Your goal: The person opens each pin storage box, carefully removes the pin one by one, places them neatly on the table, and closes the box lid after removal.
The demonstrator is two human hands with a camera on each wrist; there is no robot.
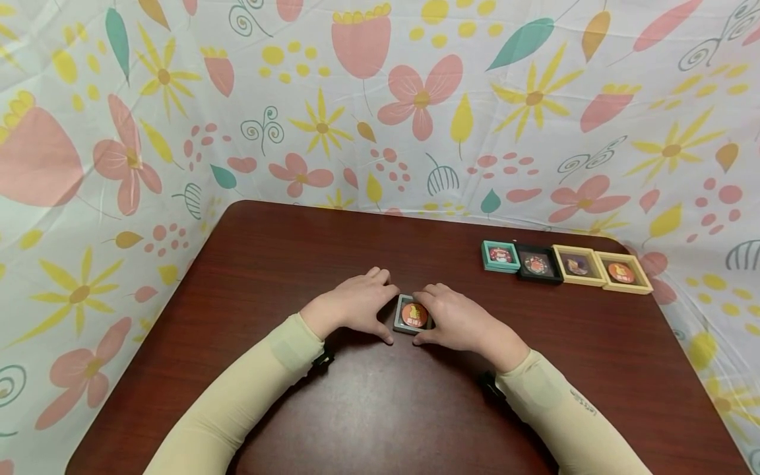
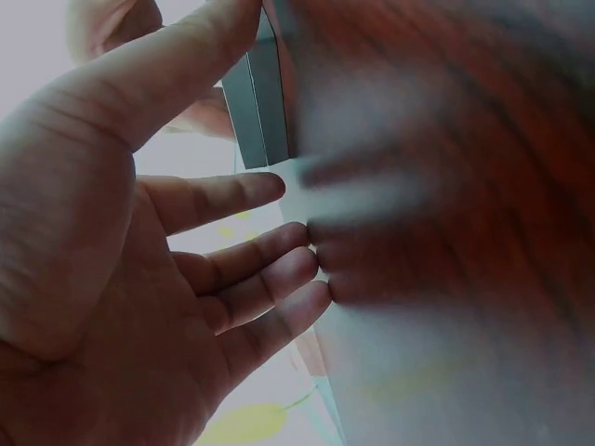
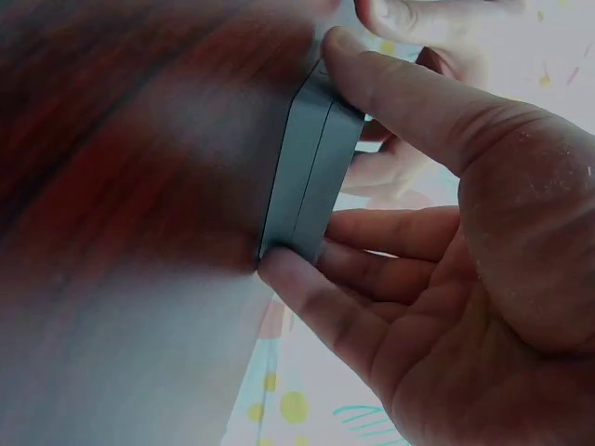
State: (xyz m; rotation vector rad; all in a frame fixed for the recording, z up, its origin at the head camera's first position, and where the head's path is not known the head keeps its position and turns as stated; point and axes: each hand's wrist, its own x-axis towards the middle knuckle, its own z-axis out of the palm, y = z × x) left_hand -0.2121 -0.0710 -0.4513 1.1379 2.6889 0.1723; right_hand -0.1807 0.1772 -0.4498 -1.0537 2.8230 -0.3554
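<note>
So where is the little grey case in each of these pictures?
Head: the grey case sits just below and right of centre, between the left hand and right hand.
Left wrist: grey case near the top, left of centre.
Right wrist: grey case near the middle.
Shared landmark: the reddish-brown tabletop.

Right fingers [image 1: 424, 297] grip gray box [image 1: 414, 315]; left fingers [image 1: 380, 278] just beside.

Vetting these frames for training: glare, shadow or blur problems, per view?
Head: pale glare on the near table; left wrist: background behind the left hand washed out, soft dark smears off its fingertips, shadow or reflection unclear; right wrist: table blurred, gray case edges fairly crisp.
</note>
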